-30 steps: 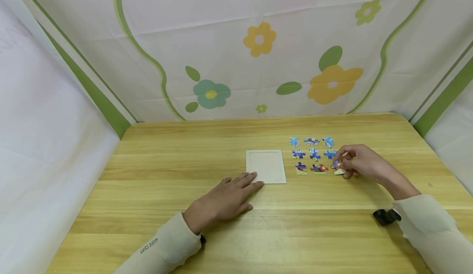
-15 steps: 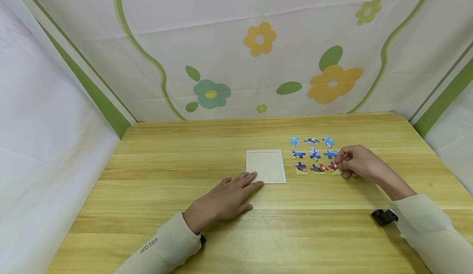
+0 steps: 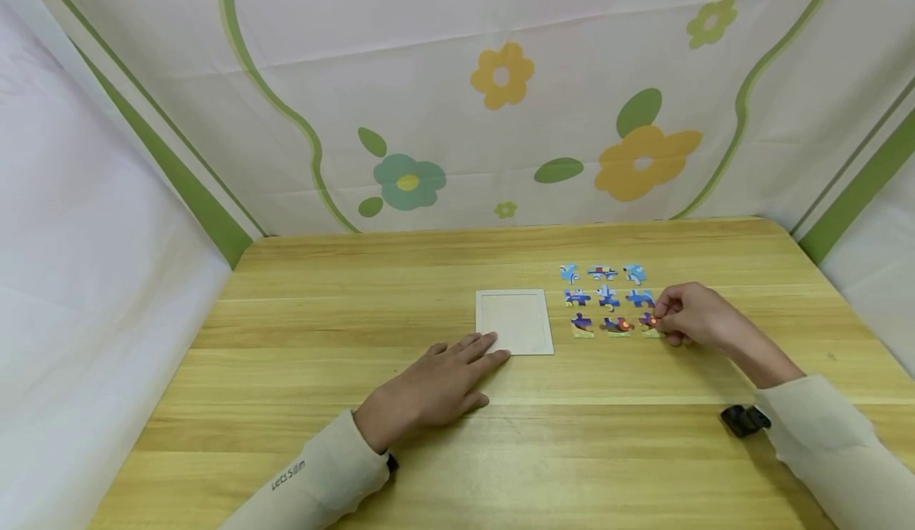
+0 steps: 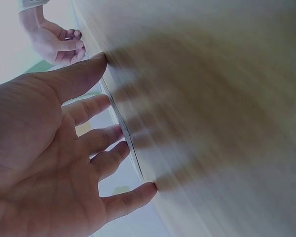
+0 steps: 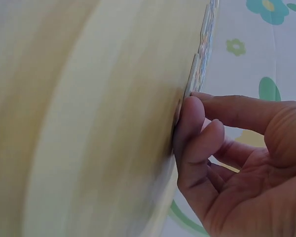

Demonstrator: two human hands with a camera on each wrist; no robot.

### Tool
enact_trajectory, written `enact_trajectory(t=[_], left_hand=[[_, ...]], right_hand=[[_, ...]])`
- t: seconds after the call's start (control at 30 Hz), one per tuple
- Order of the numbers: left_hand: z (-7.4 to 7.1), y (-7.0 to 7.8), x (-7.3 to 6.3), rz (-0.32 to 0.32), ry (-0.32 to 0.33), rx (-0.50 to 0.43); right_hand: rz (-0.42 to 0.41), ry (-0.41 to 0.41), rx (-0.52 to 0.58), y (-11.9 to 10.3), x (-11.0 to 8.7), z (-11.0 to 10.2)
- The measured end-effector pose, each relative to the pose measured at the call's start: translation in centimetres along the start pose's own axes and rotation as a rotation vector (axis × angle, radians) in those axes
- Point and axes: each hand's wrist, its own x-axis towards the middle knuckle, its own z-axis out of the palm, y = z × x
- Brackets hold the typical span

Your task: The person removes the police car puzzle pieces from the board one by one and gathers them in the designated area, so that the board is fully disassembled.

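My left hand (image 3: pixel 436 391) lies with its fingers spread, two fingertips resting on the lower left edge of a pale square puzzle frame (image 3: pixel 515 323). In the left wrist view the fingertips (image 4: pixel 119 131) touch along the frame's thin edge. To the right of the frame, jigsaw pieces (image 3: pixel 608 299) lie apart in three rows of three, blue above and purple, red and green below. At the bottom right piece (image 3: pixel 649 322), my right hand (image 3: pixel 696 315) pinches its right edge between thumb and index finger. The curled fingers in the right wrist view partly hide that piece.
The wooden table (image 3: pixel 357 276) extends to a floral cloth backdrop (image 3: pixel 429 117) behind, with white cloth (image 3: pixel 107 276) on the left side. A black wrist device (image 3: pixel 745 420) hangs below the right sleeve, just over the table.
The bottom right puzzle piece has gone from tilted in my right hand to flat in line with its row. My right fingers shifted slightly right. The left hand has stayed still.
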Motion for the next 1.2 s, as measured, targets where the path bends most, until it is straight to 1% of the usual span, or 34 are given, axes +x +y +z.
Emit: enact_trajectory(t=[0.2,0.47,0.63,1.03,1.13,1.2], left_hand=[[-0.03,-0.06,-0.05,-0.004,-0.001,0.004],[-0.01,0.03,-0.09,-0.008,0.0,-0.006],[-0.05,0.05,-0.07,-0.01,0.002,-0.006],[-0.09,0.0,-0.08,-0.003,0.016,0.0],[-0.05,-0.15,-0.15,0.005,0.019,-0.019],[0.02,-0.42,-0.22,0.008,0.026,-0.049]], right_hand=[[-0.009,-0.006,-0.022,0.28,0.12,-0.05],[-0.006,-0.017,-0.009,0.24,0.19,0.02],[-0.009,-0.014,-0.004,0.08,0.14,0.01],[-0.007,-0.002,-0.03,0.15,0.14,0.09],[-0.009,0.004,-0.025,0.21,0.02,0.08],[-0.012,0.019,-0.029,0.23,-0.09,0.03]])
